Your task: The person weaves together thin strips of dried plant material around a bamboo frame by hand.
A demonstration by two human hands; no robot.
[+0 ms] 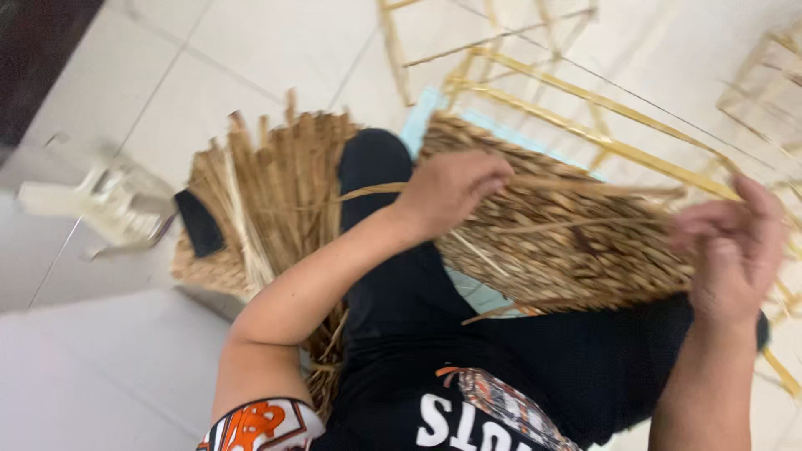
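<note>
- We sit over a pale tiled floor (209,50); gold-coloured wire frames (585,125) stand at one o'clock and loose straw stalks (267,200) lie at nine o'clock.
- The woven straw panel (568,242) rests across our dark-trousered lap.
- Our left hand (451,190) curls its fingers onto the panel's upper edge, gripping a strand.
- Our right hand (739,250), blurred at three o'clock, has its fingers bent at the panel's end; we cannot tell whether they grip it.

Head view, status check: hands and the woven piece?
Left hand gripping brown woven straw mat on lap. Right hand at its far edge, grip blurred. Loose straw bundle on floor alongside.
</note>
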